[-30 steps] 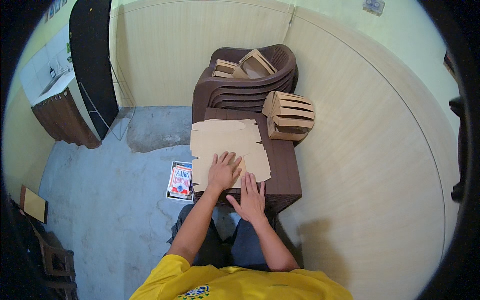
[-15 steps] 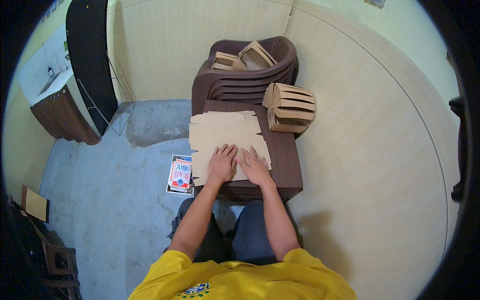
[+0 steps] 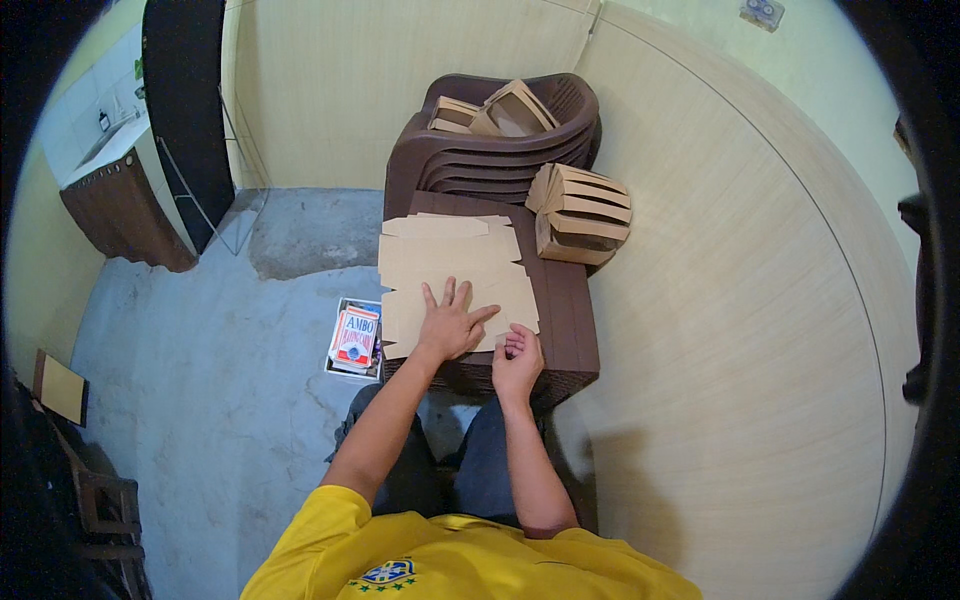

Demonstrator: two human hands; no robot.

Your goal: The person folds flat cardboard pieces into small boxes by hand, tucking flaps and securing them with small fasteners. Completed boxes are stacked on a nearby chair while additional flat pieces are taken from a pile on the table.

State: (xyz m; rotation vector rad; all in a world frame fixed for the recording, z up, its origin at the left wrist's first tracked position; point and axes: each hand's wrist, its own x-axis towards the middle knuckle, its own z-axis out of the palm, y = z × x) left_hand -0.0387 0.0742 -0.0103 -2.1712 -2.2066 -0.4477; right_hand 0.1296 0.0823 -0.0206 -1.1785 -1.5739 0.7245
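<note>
Centre of frame: flat cardboard box blank (image 3: 455, 270) lying on a brown table (image 3: 570, 320). Left hand (image 3: 452, 325) pressed flat on it, fingers spread. Right hand (image 3: 517, 362) at its lower right edge, fingers curled, pinching the near flap. Folded cartons (image 3: 585, 212) stacked just above.

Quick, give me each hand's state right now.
Left hand: open, fingers spread, pressed flat on the flat cardboard sheet.
Right hand: fingers curled at the sheet's near edge; whether it grips cannot be told.
</note>
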